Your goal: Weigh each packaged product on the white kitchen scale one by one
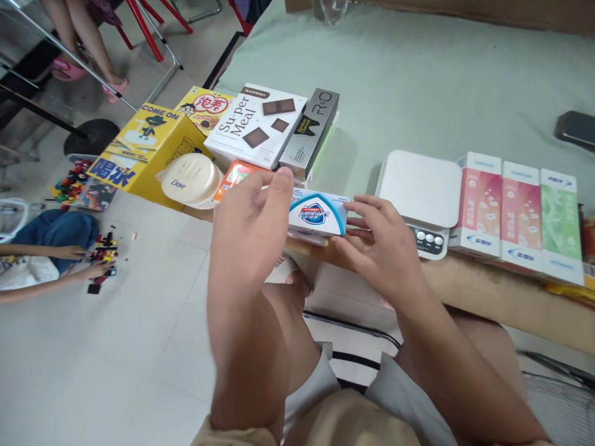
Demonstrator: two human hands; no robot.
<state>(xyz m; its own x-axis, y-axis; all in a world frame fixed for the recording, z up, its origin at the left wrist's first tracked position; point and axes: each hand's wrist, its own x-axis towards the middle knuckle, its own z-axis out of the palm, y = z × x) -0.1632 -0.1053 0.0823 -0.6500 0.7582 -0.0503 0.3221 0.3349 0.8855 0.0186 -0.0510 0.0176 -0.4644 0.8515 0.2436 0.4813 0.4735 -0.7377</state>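
Observation:
Both my hands hold a small white and blue soap box (317, 214) just above the table's near edge. My left hand (251, 226) grips its left end, thumb on top and fingers curled behind. My right hand (383, 248) clasps the right end, fingers bent around it. Right of the box stands a white kitchen scale (421, 189) with buttons on its front.
On the green table cover (418, 80) lie a yellow box (139, 152), a white Dove jar (190, 181), a white Super Meal box (256, 124), a grey box (310, 133) and three pink and green cartons (518, 217). Another person (46, 254) handles toy bricks on the floor at the left.

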